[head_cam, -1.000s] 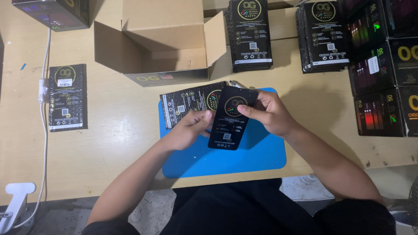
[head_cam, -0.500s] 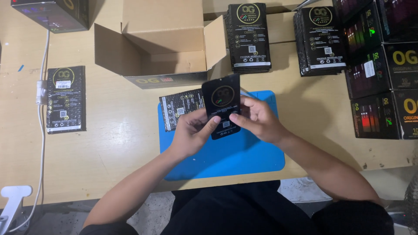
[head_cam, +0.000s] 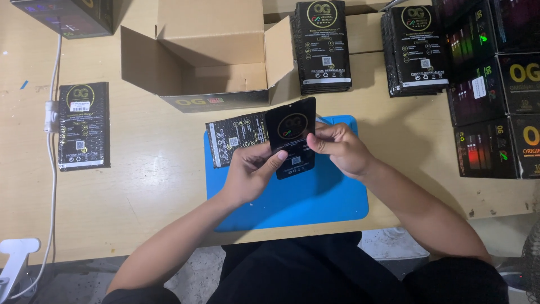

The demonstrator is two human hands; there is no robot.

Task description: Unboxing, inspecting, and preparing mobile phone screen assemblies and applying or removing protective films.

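From the head camera, both hands meet over a blue rectangular mat [head_cam: 292, 202] with a smooth, rubbery look, which lies on a pale wooden tabletop [head_cam: 152, 169]. Between them is a flat black glossy pouch [head_cam: 291, 135] with a round printed emblem and a notched hanging tab at its top edge; it is lifted above the mat and tilted slightly. The left hand [head_cam: 253, 169] comes in from below with the wrist bent, thumb laid across the pouch's lower face and fingers curled behind it, clamped on the lower left part. The right hand [head_cam: 337, 147] pinches the pouch's right edge, fingertips pressed together on it, forearm running off to the lower right.

Just behind the left hand, a second black pouch [head_cam: 235, 138] lies flat, half on the mat's upper left corner. Beyond it stands an open corrugated cardboard box [head_cam: 197, 73], flaps up; its inside shows only bare brown card. A single black pouch [head_cam: 83, 125] lies flat well to the left, beside a white cable [head_cam: 53, 169]. Two stacks of the same black pouches [head_cam: 323, 45] [head_cam: 417, 48] sit at the far edge, and dark printed cartons [head_cam: 495, 90] are piled at the right.
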